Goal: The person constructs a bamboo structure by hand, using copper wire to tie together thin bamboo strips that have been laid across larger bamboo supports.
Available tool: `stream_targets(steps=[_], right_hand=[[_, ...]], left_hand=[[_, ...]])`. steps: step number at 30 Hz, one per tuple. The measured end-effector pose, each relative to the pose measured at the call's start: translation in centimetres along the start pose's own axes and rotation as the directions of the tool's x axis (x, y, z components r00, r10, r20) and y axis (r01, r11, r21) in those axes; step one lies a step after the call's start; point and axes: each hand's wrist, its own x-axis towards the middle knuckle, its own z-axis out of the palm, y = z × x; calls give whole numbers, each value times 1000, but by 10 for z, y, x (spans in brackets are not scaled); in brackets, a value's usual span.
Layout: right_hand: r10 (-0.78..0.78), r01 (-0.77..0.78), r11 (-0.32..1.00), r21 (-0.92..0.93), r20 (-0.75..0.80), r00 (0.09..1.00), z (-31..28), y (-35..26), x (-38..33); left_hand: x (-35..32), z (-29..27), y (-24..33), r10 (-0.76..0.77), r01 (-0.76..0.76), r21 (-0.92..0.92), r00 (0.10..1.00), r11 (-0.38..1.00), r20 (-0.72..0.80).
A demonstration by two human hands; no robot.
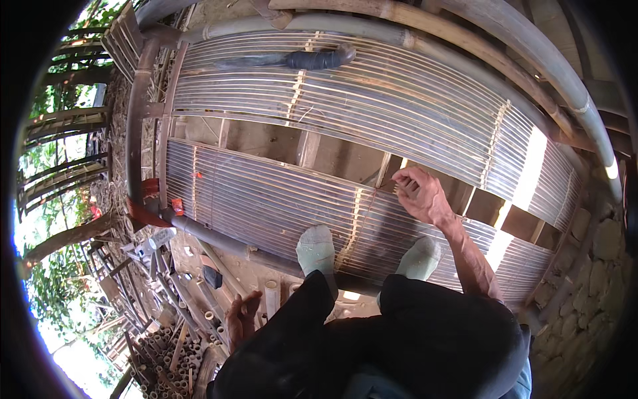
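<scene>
My right hand [424, 197] hovers over the gap between two panels of narrow bamboo slats. Its fingers are curled inward, and whatever they may hold is hidden. My left hand [243, 318] hangs low beside my left knee, its fingers slightly apart with nothing visible in them. Under my feet lies the near slat panel [266, 193]; the far slat panel [399, 93] stretches beyond the gap. On the far panel rests a long blade tool [249, 62] with a dark wrapped handle [312, 60], away from both hands.
Thick bamboo poles [345, 25] run along the far side and curve down at the right. Cross pieces [308, 147] span the gap. Cut bamboo tubes [169, 359] are piled at the lower left, near an orange-red strap [143, 213]. A stone wall [585, 299] borders the right.
</scene>
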Motion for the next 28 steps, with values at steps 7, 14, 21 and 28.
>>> stream_targets(steps=[7,14,21,28], right_hand=[[-357,350,929,-124,-45,933,23,4,4],[-176,149,984,-97,-426,887,6,12,16],[-170,101,968,-229,-309,936,-33,29,-23],[42,-113,976,-186,-350,936,-40,8,-29]], left_hand=[[40,-134,-17,208,-55,809,975,586,-84],[46,-129,29,381,-127,966,924,227,32],[107,3,99,651,-656,750,535,-83,539],[201,119,168,607,-788,524,253,-322,753]])
